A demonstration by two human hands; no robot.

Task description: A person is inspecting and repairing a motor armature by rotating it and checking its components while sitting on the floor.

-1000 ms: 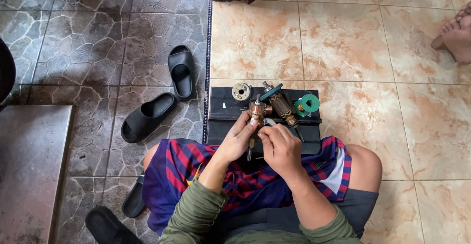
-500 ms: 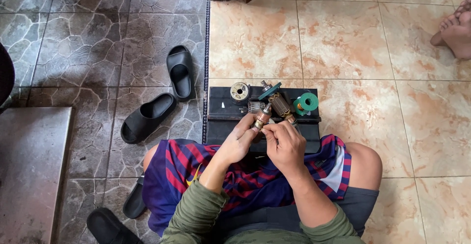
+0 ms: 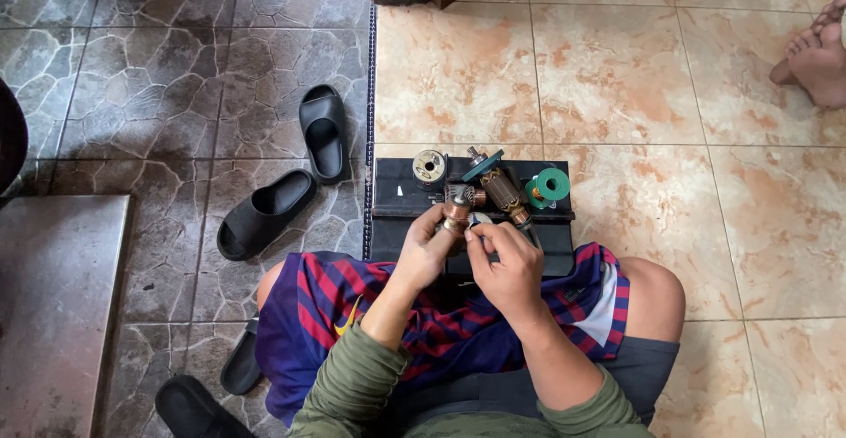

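Holding a small copper-coloured motor part over the black board, the left hand has its grip closed around it, while the right hand pinches something tiny at its end; what exactly, I cannot tell. To do this well, I think the left hand should keep the part steady and the right should work with fingertips only. Another motor rotor and a green spool lie just behind.

Four black slippers, two motor armatures, one green spool.
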